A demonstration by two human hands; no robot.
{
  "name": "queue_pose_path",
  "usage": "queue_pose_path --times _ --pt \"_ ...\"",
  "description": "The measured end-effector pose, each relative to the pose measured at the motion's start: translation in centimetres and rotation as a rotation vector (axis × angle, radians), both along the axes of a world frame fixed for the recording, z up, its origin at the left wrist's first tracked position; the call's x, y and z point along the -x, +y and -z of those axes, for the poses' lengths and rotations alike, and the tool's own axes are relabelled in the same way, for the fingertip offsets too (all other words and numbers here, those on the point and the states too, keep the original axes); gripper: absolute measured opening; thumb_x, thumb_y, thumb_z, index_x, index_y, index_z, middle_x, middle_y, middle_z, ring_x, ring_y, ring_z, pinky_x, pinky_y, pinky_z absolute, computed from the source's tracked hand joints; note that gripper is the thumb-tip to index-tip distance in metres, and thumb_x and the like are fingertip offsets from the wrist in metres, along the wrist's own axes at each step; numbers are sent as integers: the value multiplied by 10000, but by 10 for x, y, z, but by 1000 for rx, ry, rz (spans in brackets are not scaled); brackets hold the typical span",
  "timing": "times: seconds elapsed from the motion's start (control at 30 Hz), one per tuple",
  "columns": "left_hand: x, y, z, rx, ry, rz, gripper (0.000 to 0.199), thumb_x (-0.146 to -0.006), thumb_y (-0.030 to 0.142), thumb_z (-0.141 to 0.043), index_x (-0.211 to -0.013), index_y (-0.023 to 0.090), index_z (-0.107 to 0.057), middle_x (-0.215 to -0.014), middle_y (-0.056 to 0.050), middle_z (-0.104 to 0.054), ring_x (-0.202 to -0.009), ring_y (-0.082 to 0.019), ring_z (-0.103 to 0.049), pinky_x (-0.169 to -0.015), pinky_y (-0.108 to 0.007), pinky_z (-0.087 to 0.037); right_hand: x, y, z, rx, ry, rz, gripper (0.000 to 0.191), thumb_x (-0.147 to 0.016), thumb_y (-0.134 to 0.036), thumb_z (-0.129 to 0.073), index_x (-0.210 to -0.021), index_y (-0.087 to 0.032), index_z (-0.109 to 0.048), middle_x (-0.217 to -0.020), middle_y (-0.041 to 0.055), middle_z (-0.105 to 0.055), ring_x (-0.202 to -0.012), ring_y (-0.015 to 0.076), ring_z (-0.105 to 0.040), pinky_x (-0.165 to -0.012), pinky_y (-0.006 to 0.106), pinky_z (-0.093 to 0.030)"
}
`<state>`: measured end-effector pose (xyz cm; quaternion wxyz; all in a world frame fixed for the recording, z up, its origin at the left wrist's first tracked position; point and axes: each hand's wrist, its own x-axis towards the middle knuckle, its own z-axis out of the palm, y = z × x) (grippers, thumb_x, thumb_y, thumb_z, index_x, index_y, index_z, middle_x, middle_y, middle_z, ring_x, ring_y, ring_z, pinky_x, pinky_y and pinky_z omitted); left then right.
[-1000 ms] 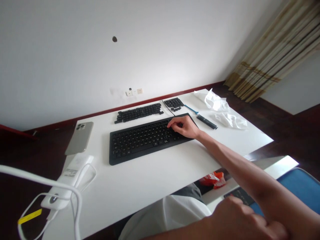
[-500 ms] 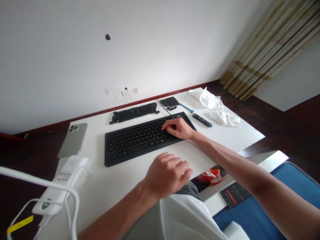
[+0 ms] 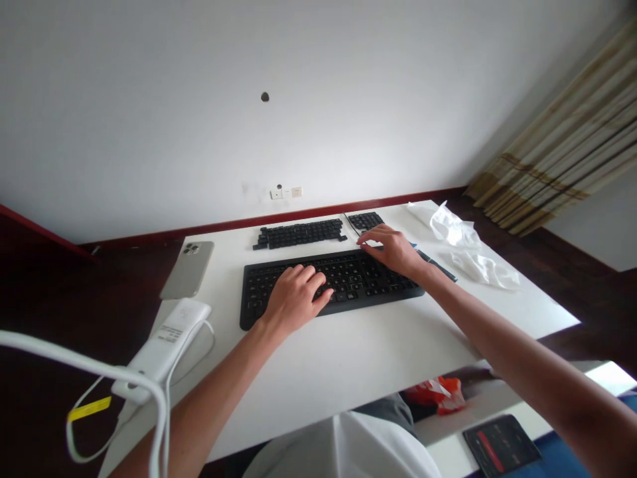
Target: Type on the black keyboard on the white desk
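A black keyboard base [image 3: 343, 303] lies on the white table [image 3: 318, 362], its key positions bare of caps over much of it. My left hand [image 3: 297, 295] rests on its left-middle part, fingers apart and holding nothing. Over the keyboard's right back edge is my right hand [image 3: 388, 249], fingers bent with thumb and forefinger close together; whether something small is between them is hidden. Behind the keyboard lie rows of loose black keycaps [image 3: 301, 234] and a smaller block of keycaps [image 3: 365, 221], next to a thin cable.
At the left are a phone [image 3: 188, 271] and a white power strip [image 3: 162, 345] with cables. Crumpled clear plastic bags [image 3: 455, 229] lie at the right, near a black strip-like item [image 3: 438, 266]. Below, an open drawer holds a red bag [image 3: 440, 395]; a dark phone [image 3: 500, 445] lies nearby.
My left hand has moved forward from the table's front onto the keyboard and opened. My right hand has gone to the keyboard's back edge. The view has shifted.
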<state>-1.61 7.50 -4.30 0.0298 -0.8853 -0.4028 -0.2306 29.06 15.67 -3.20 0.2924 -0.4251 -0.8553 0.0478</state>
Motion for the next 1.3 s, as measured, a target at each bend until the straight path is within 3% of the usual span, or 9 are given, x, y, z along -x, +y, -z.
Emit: queue_pose_path --times 0.17,0.37,0.8,0.93,1.13,1.3 --pt "5 6 -2 42 -58 26 192 -1015 381 -658 -1057 204 -722 -987 -58 -703 -932 -240 -626 -860 -402 -514 12 41 0 4 -128 -109 194 -990 -267 -646 -1122 -242 -786 -1139 76 -793 -1097 297 -691 -997 454 -550" --pt "9 8 -2 43 -92 37 189 -1022 355 -649 -941 203 -728 -911 -39 -713 -881 -216 -625 -823 -384 -515 19 64 5 66 -219 -61 149 -963 -248 -695 -1030 -223 -826 -1065 103 -802 -1022 288 -731 -962 415 -549" --pt "11 10 -2 40 -99 23 197 -1020 283 -641 -854 205 -713 -851 -19 -697 -828 -195 -613 -776 -348 -492 34 59 -11 217 -206 -165 142 -916 -196 -681 -933 -215 -821 -959 34 -824 -866 202 -759 -827 293 -530" --pt "10 9 -2 46 -89 22 194 -1014 268 -641 -845 205 -710 -831 -21 -689 -811 -191 -610 -766 -336 -488 34 55 -13 179 -189 -185 179 -923 -166 -655 -1001 -201 -813 -1037 59 -816 -929 212 -747 -861 312 -538" --pt "13 11 -2 51 -93 -1 188 -1015 253 -634 -850 204 -711 -848 -20 -699 -825 -191 -619 -778 -333 -498 44 53 -16 125 -234 -321 271 -980 -128 -584 -1135 -197 -796 -1156 92 -787 -1017 226 -742 -909 338 -552" --pt "15 13 -4 51 -86 -15 202 -1022 248 -617 -847 203 -707 -844 -21 -699 -828 -192 -627 -787 -332 -506 60 49 -23 120 -394 -334 496 -933 -16 -579 -1301 -297 -755 -1315 45 -757 -1065 220 -757 -866 303 -551"
